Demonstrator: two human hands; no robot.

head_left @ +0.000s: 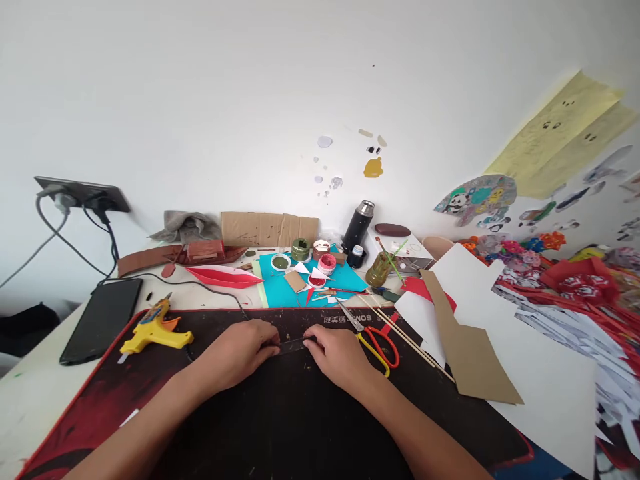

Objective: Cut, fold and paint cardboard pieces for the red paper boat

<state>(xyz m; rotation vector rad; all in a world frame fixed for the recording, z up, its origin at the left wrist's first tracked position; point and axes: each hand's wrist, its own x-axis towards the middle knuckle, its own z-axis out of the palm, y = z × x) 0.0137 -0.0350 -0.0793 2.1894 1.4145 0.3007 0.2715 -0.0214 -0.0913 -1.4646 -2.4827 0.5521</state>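
Observation:
Both hands meet over the dark desk mat (280,420). My left hand (245,350) is closed, thumb and fingers pinching one end of a thin, dark, see-through strip (291,346). The other end of this strip is pinched by my right hand (333,350), a short gap away. Scissors (373,343) with red and yellow handles lie just right of my right hand. To the left of my left hand a yellow glue gun (157,331) rests on the mat.
Behind the mat, paint jars (301,249) and scraps sit on a blue sheet (273,283). A black phone (103,320) lies left. Wooden sticks (413,343), cardboard (475,360) and white paper (555,373) lie right. A black flask (358,227) leans near the wall.

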